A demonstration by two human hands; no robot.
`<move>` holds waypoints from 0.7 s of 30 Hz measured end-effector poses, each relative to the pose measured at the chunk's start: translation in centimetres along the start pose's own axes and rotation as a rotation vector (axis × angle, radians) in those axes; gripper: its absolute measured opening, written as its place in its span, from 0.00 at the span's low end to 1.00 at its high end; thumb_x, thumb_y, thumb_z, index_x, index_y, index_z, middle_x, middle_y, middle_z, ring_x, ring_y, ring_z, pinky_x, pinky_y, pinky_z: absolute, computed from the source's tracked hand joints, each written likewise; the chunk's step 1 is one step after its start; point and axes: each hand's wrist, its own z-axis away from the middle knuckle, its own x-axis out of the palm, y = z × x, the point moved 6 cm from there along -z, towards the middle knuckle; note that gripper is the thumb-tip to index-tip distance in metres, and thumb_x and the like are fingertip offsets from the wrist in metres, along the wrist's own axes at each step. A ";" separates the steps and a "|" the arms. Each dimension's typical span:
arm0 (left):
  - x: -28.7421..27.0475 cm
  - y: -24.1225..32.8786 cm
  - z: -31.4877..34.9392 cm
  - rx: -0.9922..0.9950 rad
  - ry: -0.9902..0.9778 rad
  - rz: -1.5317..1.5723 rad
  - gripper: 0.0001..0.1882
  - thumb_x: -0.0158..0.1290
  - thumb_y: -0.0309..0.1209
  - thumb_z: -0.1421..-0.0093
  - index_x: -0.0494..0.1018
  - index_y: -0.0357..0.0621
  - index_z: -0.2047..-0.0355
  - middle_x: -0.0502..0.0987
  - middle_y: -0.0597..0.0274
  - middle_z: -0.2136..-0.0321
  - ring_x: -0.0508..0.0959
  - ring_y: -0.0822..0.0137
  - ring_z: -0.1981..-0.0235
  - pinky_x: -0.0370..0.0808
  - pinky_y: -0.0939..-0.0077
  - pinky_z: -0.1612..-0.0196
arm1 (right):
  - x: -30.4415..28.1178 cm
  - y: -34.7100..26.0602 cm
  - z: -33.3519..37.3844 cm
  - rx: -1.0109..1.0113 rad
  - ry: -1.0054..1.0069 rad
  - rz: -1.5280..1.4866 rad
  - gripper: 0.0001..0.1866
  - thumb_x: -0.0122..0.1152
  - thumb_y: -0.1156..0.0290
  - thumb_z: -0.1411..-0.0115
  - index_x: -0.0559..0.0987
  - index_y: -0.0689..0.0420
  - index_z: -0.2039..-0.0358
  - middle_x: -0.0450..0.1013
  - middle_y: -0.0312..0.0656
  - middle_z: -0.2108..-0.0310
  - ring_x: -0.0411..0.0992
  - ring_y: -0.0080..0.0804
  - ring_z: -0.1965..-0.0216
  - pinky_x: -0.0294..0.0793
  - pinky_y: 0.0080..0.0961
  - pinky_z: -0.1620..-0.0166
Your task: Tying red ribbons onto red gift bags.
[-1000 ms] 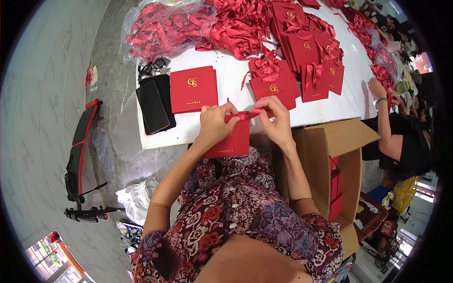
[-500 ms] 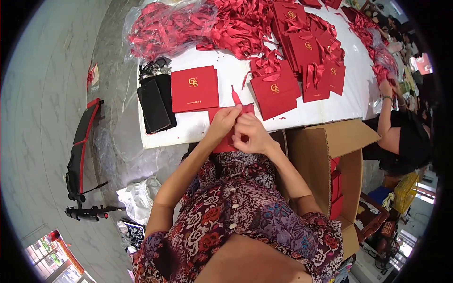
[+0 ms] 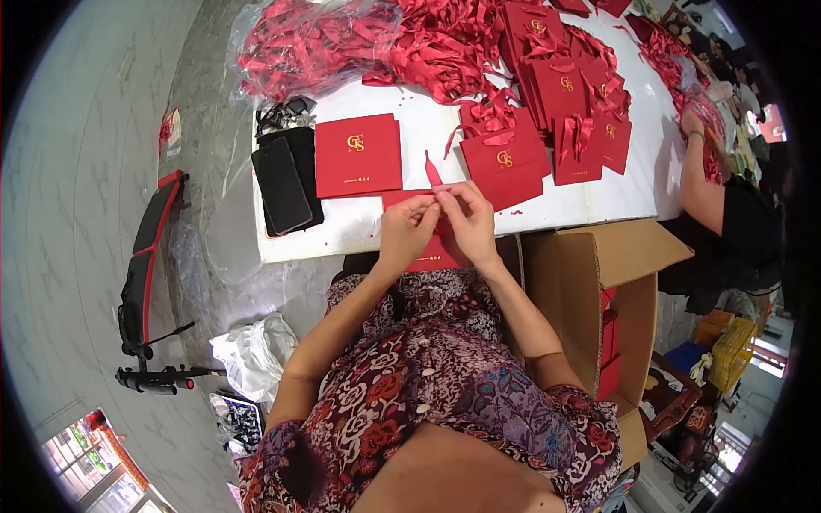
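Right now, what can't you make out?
Head view:
- red ribbon, pinched part: hidden by left grip and right grip
- red bag, upper middle: behind both grips
- red items in cardboard box: partly hidden by its side
- ribbon pile, far end: cut off by the top edge

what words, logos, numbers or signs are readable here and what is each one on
I won't copy wording; print shows here:
Flat red bag beside the phone: gold monogram; the line below is too small to read.
Ribboned red bag right of it: gold monogram.
Stacked red bags: gold monograms; smaller print unreadable.
Red bag at the left hand and right hand: small line, unreadable.
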 end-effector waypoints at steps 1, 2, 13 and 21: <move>-0.1 0.3 0.1 0.050 0.004 -0.093 0.12 0.55 0.26 0.34 0.77 0.30 0.54 0.83 0.59 0.67 0.80 0.76 0.68 0.77 0.85 0.65 | 0.3 -0.5 -0.1 -0.030 0.001 0.022 0.09 0.57 0.73 0.33 0.78 0.64 0.56 0.74 0.39 0.66 0.71 0.20 0.67 0.71 0.19 0.62; -0.3 0.2 0.4 0.049 0.008 -0.094 0.12 0.55 0.26 0.34 0.77 0.30 0.54 0.83 0.59 0.67 0.80 0.76 0.68 0.77 0.85 0.65 | 0.4 -0.9 -0.2 -0.029 -0.003 0.021 0.09 0.57 0.73 0.33 0.78 0.64 0.56 0.74 0.39 0.66 0.71 0.20 0.67 0.71 0.19 0.62; -4.7 2.9 2.4 0.191 0.216 -0.982 0.34 0.65 0.31 0.48 0.63 0.38 0.43 0.70 0.44 0.55 0.75 0.44 0.56 0.75 0.57 0.56 | 1.4 -0.9 0.4 -0.163 -0.167 0.372 0.07 0.60 0.74 0.38 0.78 0.61 0.60 0.77 0.49 0.67 0.78 0.42 0.66 0.76 0.33 0.64; -2.5 1.1 1.9 0.071 -0.009 -0.996 0.41 0.70 0.33 0.52 0.62 0.45 0.40 0.70 0.48 0.56 0.78 0.50 0.65 0.77 0.59 0.63 | 1.1 1.3 1.0 -0.036 -0.140 0.466 0.07 0.65 0.73 0.43 0.77 0.61 0.68 0.76 0.48 0.73 0.77 0.45 0.72 0.75 0.38 0.68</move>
